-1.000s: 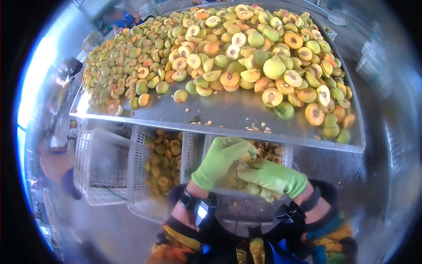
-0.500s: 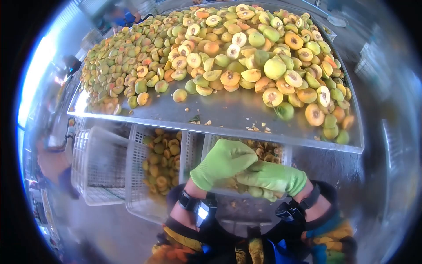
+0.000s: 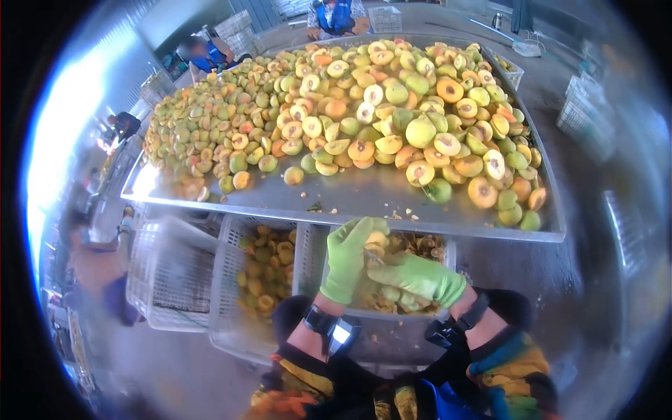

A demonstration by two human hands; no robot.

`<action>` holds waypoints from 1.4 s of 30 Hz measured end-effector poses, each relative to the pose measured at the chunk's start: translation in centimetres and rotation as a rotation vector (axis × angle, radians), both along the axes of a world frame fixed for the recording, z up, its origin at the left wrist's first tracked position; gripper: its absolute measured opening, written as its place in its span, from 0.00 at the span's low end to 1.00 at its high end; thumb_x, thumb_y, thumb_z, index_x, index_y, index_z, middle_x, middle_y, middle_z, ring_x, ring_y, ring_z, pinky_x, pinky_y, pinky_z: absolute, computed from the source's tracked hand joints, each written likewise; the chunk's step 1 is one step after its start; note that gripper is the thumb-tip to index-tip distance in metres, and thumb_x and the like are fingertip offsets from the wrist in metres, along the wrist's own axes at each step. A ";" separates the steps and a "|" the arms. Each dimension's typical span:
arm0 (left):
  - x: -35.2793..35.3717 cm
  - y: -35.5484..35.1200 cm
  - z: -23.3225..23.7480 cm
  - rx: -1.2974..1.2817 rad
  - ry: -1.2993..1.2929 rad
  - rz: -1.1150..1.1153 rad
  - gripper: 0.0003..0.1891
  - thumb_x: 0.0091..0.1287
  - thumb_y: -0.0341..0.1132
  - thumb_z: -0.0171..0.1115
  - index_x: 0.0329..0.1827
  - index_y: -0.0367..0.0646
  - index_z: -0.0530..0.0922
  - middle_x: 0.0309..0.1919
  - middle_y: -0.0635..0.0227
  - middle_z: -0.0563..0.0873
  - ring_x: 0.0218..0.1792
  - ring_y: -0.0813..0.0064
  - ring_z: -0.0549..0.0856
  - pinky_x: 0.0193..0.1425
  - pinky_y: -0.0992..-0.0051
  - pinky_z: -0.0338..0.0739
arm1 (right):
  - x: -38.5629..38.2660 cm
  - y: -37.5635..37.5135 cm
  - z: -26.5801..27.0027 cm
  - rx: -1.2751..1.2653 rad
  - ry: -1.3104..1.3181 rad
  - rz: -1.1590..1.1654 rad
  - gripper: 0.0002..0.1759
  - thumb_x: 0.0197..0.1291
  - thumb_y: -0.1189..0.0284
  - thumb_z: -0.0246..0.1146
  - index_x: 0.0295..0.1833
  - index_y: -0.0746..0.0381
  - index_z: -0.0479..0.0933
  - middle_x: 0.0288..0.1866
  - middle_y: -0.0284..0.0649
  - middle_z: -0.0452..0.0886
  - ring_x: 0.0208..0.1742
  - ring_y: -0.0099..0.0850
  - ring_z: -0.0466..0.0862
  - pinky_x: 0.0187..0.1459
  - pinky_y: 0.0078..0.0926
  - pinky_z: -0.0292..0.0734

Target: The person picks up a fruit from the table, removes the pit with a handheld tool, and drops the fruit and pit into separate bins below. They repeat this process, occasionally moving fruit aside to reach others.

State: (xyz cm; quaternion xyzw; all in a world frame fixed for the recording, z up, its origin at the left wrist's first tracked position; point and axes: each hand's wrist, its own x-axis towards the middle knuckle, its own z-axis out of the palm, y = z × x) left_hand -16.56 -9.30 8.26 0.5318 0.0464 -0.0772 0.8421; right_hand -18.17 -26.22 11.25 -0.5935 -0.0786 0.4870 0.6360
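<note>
My left hand (image 3: 345, 260), in a green glove, is closed around a yellow peach half (image 3: 376, 241), its cut face turned to the right. My right hand (image 3: 420, 278), gloved the same, meets it from the right with fingers bent together against the fruit. Whatever those right fingers hold is too small or hidden to make out. Below both hands is a white crate (image 3: 450, 255) with pits and fruit scraps (image 3: 420, 245). Just beyond lies a metal table (image 3: 280, 190) heaped with halved peaches (image 3: 336, 108), greenish yellow, some showing pit hollows.
Left of my hands a white crate (image 3: 217, 294) holds peach halves (image 3: 266, 269); another white crate (image 3: 164, 276) stands farther left. The table's raised front edge runs just ahead of my hands. Co-workers (image 3: 336, 17) sit across the table and at far left.
My hands, earlier overlapped, have drawn slightly apart, and the peach half now shows between them. My left hand has turned more upright. The camera view has tilted up, showing more background.
</note>
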 end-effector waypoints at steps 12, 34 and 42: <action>-2.9 8.5 4.5 0.466 -0.398 0.657 0.09 0.67 0.29 0.60 0.47 0.39 0.83 0.40 0.63 0.86 0.40 0.73 0.85 0.42 0.75 0.82 | -1.7 -0.1 -5.6 -0.033 -0.527 -0.042 0.18 0.67 0.56 0.61 0.43 0.61 0.83 0.28 0.37 0.83 0.28 0.30 0.83 0.29 0.28 0.77; 22.8 -6.9 -2.1 1.255 -0.032 0.177 0.36 0.65 0.56 0.63 0.60 0.29 0.70 0.40 0.49 0.86 0.27 0.63 0.88 0.22 0.71 0.80 | -1.1 -7.7 -8.8 -0.716 -1.026 -0.080 0.17 0.65 0.57 0.58 0.36 0.60 0.80 0.32 0.50 0.83 0.36 0.50 0.84 0.40 0.46 0.78; 9.7 -1.3 1.1 0.833 -0.485 -0.192 0.39 0.62 0.27 0.70 0.76 0.40 0.60 0.61 0.62 0.79 0.58 0.72 0.81 0.60 0.73 0.79 | 1.3 -5.9 -2.8 -0.291 -1.137 -0.692 0.13 0.66 0.63 0.63 0.35 0.63 0.75 0.24 0.46 0.79 0.26 0.48 0.81 0.27 0.42 0.74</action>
